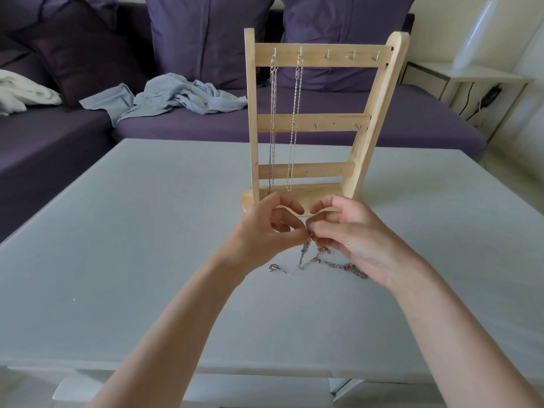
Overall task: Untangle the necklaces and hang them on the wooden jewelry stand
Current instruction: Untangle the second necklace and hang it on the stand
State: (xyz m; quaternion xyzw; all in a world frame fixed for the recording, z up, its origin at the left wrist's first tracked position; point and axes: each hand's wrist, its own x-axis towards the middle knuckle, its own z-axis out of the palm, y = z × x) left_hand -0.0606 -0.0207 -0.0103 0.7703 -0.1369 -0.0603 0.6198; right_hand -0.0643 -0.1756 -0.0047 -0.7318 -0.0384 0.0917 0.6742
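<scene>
Pinching a knot of tangled necklaces point(312, 254) with both hands, right in front of the wooden jewelry stand point(321, 119). Left hand point(265, 228) curled, thumb and finger tips squeezed on the chain at the top of the knot. Right hand point(350, 231) curled too, its finger tips pinching the same spot from the other side. Fingertips of both hands almost touching each other, with the knot caught between them and hanging just under them.

Down from the fingers, thin chains dropping onto the grey table point(117, 231). One silver end trailing off to the left, lying flat with a small pendant point(273, 267), maybe heart shaped, hard to tell. Other strands, pinkish and silver, running to the right and partly hidden under the right palm.

Behind the hands, standing upright on the table, with two necklaces already on it. Darker chain point(272, 119) on the first hook at the top left. Lighter chain point(295, 122) on the second hook beside it, both hanging straight down to the base. Other hooks on the top bar bare.

Farther back, a purple sofa point(206, 125) with a crumpled blue cloth point(176, 97) on the seat.
</scene>
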